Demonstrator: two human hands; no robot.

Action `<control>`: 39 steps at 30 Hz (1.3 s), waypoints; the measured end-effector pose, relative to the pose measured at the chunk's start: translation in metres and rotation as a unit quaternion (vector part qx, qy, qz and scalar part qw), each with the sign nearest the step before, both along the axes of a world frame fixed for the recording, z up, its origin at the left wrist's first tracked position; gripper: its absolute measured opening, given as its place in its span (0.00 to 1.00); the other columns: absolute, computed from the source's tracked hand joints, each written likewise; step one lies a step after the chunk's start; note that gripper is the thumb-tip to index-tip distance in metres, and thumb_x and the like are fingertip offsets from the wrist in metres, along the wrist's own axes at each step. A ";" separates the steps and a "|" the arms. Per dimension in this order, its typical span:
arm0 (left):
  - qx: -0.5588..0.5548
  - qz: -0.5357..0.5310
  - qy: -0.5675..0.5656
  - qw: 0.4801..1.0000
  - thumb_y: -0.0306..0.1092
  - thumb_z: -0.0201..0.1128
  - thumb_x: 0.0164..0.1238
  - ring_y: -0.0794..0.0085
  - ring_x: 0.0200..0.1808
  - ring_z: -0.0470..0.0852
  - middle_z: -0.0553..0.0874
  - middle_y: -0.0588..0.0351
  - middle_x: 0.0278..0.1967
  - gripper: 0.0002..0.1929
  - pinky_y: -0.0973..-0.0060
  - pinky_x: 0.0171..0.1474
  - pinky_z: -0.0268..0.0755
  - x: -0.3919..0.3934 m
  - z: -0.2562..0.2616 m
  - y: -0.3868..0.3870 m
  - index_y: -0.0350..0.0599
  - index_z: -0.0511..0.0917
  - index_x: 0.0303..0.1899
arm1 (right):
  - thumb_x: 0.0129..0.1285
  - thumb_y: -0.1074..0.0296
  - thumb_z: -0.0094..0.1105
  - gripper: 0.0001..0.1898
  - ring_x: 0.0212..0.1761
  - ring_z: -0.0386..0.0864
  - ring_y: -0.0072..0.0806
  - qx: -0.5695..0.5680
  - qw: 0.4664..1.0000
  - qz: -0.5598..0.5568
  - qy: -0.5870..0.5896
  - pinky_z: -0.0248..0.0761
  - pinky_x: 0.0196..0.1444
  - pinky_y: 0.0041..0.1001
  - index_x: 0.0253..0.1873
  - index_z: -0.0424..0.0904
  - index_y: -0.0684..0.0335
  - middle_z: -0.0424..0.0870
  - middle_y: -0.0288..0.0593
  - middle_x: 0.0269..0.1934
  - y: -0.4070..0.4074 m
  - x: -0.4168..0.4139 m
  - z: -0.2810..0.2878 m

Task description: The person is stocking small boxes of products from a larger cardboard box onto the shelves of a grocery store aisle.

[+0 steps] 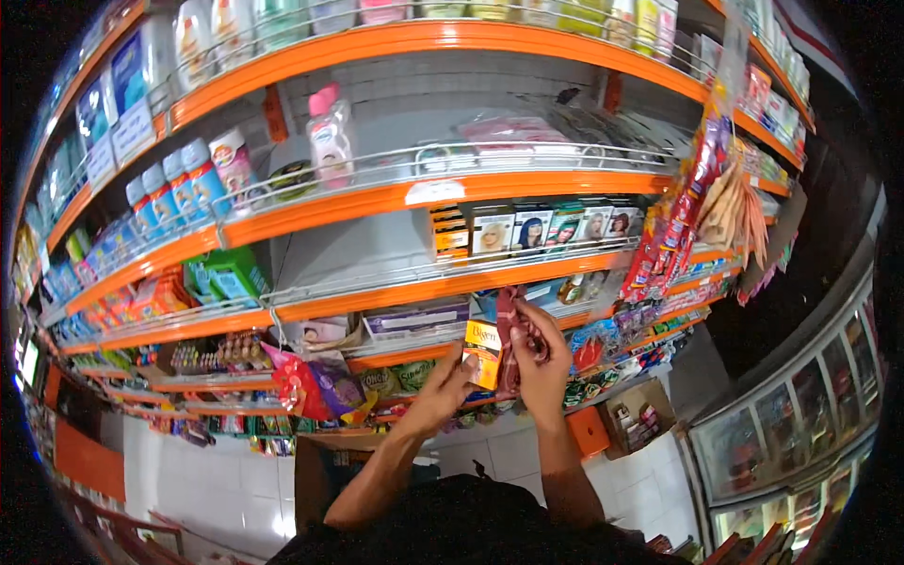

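Note:
My left hand (446,387) grips a small yellow-and-orange Bigen box (484,353) by its left side, with the printed front towards me. Close beside it, my right hand (542,360) pinches a crumpled dark red cloth (506,339) that hangs along the box's right edge. Whether the cloth touches the box is hard to tell. Behind and above my hands, several hair-colour boxes (534,229) line a shelf with an orange front edge (452,288). At the left end of that row stands a stack of orange-and-black boxes (450,233).
Thin wire rails (339,277) run along the shelf fronts. Strips of red sachets (681,219) hang at right, and red and purple packets (311,385) at left. An open carton (639,420) sits on the right, near a glass-fronted cabinet (770,424).

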State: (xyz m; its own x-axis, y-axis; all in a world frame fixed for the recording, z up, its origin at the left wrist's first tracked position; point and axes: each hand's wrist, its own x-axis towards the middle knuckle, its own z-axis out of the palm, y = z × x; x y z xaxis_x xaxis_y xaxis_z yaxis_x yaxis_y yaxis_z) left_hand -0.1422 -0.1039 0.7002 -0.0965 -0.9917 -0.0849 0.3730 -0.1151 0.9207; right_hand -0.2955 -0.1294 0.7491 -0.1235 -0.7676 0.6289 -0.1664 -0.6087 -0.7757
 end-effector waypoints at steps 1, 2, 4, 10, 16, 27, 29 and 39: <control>-0.016 -0.010 0.017 1.000 0.43 0.51 0.82 0.75 0.54 0.79 0.79 0.54 0.56 0.25 0.71 0.59 0.75 0.000 -0.002 -0.004 0.41 0.62 0.72 | 0.67 0.78 0.62 0.17 0.52 0.78 0.25 -0.005 1.000 0.005 0.014 0.71 0.55 0.25 0.61 0.79 0.68 0.81 0.42 0.53 0.000 0.000 0.002; -0.018 -0.013 0.012 1.000 0.43 0.51 0.82 0.75 0.54 0.79 0.79 0.54 0.56 0.25 0.71 0.59 0.75 0.004 -0.003 -0.008 0.41 0.62 0.72 | 0.67 0.78 0.62 0.18 0.53 0.78 0.25 -0.009 1.000 0.011 0.028 0.71 0.56 0.25 0.61 0.78 0.68 0.81 0.43 0.53 -0.001 0.001 0.003; -0.144 -0.011 -0.114 0.983 0.48 0.45 0.84 0.73 0.55 0.79 0.78 0.52 0.58 0.26 0.71 0.60 0.74 0.004 0.017 -0.013 0.43 0.62 0.72 | 0.67 0.79 0.62 0.19 0.53 0.79 0.26 0.000 1.000 0.002 0.018 0.71 0.57 0.26 0.62 0.77 0.69 0.81 0.44 0.54 0.008 0.006 -0.008; -0.148 0.029 -0.114 0.982 0.55 0.35 0.85 0.63 0.65 0.70 0.70 0.47 0.65 0.30 0.64 0.69 0.61 -0.013 0.015 -0.022 0.43 0.55 0.74 | 0.66 0.79 0.63 0.21 0.55 0.78 0.28 -0.052 0.998 0.006 0.032 0.72 0.58 0.28 0.64 0.75 0.68 0.80 0.46 0.56 0.023 0.023 -0.011; -0.207 0.090 -0.176 0.958 0.63 0.31 0.81 0.65 0.54 0.80 0.76 0.50 0.58 0.35 0.66 0.58 0.74 -0.009 0.031 -0.029 0.43 0.55 0.73 | 0.62 0.79 0.66 0.20 0.54 0.81 0.30 0.016 0.997 0.069 -0.009 0.73 0.56 0.28 0.60 0.79 0.66 0.82 0.47 0.55 0.015 0.025 0.003; -0.165 0.085 -0.141 0.973 0.51 0.38 0.86 0.77 0.46 0.75 0.80 0.55 0.43 0.26 0.75 0.49 0.72 -0.020 0.043 -0.003 0.36 0.77 0.50 | 0.48 0.86 0.67 0.30 0.55 0.82 0.39 -0.063 0.995 0.003 0.074 0.74 0.57 0.30 0.60 0.82 0.63 0.82 0.49 0.55 -0.006 0.006 0.024; -0.161 0.092 -0.209 0.960 0.48 0.42 0.86 0.76 0.49 0.76 0.80 0.54 0.47 0.22 0.76 0.50 0.73 -0.010 0.032 -0.013 0.35 0.73 0.54 | 0.50 0.85 0.67 0.29 0.56 0.82 0.39 -0.047 0.996 0.025 0.068 0.74 0.58 0.30 0.61 0.82 0.62 0.81 0.49 0.56 0.000 0.009 0.021; -0.179 0.138 -0.039 0.973 0.49 0.46 0.84 0.74 0.55 0.76 0.79 0.52 0.52 0.23 0.74 0.62 0.68 -0.014 0.038 -0.023 0.35 0.71 0.59 | 0.60 0.80 0.67 0.21 0.52 0.81 0.33 -0.029 0.997 0.049 0.054 0.73 0.56 0.29 0.60 0.81 0.64 0.82 0.46 0.53 0.002 0.004 0.010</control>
State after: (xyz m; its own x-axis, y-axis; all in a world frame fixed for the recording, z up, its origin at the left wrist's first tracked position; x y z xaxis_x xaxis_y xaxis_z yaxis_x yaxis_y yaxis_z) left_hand -0.1565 -0.1272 0.7387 0.1712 -0.9465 0.2737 0.2708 0.3123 0.9106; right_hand -0.2920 -0.1276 0.7593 0.0214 -0.7347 0.6780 -0.1850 -0.6694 -0.7195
